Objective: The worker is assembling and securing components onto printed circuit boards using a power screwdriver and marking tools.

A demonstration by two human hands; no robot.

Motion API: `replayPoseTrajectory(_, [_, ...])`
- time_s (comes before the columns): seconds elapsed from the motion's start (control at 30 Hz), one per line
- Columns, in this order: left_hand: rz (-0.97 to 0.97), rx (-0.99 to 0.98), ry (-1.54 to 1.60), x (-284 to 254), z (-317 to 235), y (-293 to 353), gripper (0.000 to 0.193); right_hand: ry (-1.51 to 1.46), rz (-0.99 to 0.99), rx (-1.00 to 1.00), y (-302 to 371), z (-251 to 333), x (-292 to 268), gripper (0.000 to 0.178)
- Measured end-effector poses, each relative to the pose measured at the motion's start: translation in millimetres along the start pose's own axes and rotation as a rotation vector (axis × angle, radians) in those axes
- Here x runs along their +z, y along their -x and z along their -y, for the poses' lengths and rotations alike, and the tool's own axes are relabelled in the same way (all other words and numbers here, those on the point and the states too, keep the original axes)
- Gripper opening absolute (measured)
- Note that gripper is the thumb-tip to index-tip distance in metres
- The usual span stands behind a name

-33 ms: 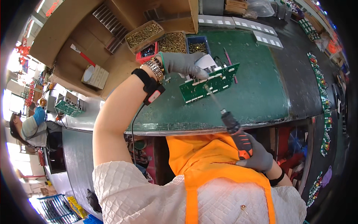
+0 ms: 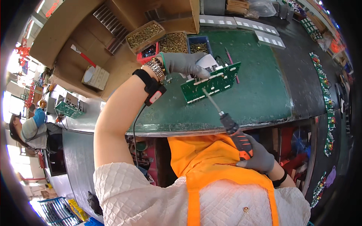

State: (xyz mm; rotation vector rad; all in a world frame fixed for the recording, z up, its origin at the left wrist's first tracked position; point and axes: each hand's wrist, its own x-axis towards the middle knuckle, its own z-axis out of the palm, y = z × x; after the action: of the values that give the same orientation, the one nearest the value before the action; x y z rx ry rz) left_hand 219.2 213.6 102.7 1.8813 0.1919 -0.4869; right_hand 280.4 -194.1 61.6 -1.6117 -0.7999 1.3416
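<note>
My left hand [image 2: 190, 67], in a grey glove, grips the upper edge of a green circuit board [image 2: 213, 86]. The board stands tilted on its edge on the bench, its flat face toward me, with white parts along it and a white block behind it. My right hand [image 2: 258, 154], also gloved, is closed round the handle of a black-and-orange electric screwdriver [image 2: 235, 133] close to my orange apron. Its long metal bit points up and left, the tip at the face of the board. Whether the tip touches a screw there is too small to tell.
Behind my left hand stand a carton tray of brass-coloured screws [image 2: 146, 36], another heap of them [image 2: 173, 42], a red bin [image 2: 148, 54] and a blue bin [image 2: 199, 46]. A pink pen-like tool [image 2: 229, 55] lies behind the board. Another person [image 2: 32, 126] sits far left.
The screwdriver has shifted slightly up and left, its tip now at a different spot on the board, and its bit looks sharper. My left hand and the board have barely moved.
</note>
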Motion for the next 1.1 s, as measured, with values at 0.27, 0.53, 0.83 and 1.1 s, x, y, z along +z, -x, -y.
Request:
replayPoseTrajectory(0.27, [-0.019, 0.028, -0.057, 6.2, -8.8, 3.4, 0.096, 0.000, 0.037, 0.006, -14.0, -0.2, 28.8, 0.089])
replayPoseTrajectory(0.53, [-0.048, 0.046, -0.144, 6.6, 0.3, 2.1, 0.100, -0.194, 0.127, 0.113, -5.6, 0.9, 28.7, 0.081])
replayPoseTrajectory(0.83, [-0.057, 0.016, -0.191, 16.3, -25.2, 13.3, 0.095, -0.380, 0.185, 0.220, 3.0, 19.8, 49.4, 0.067])
replayPoseTrajectory(1.1, [-0.025, 0.052, -0.182, 18.2, -23.0, 12.3, 0.082, -0.366, 0.177, 0.221, 3.7, 18.0, 58.8, 0.052])
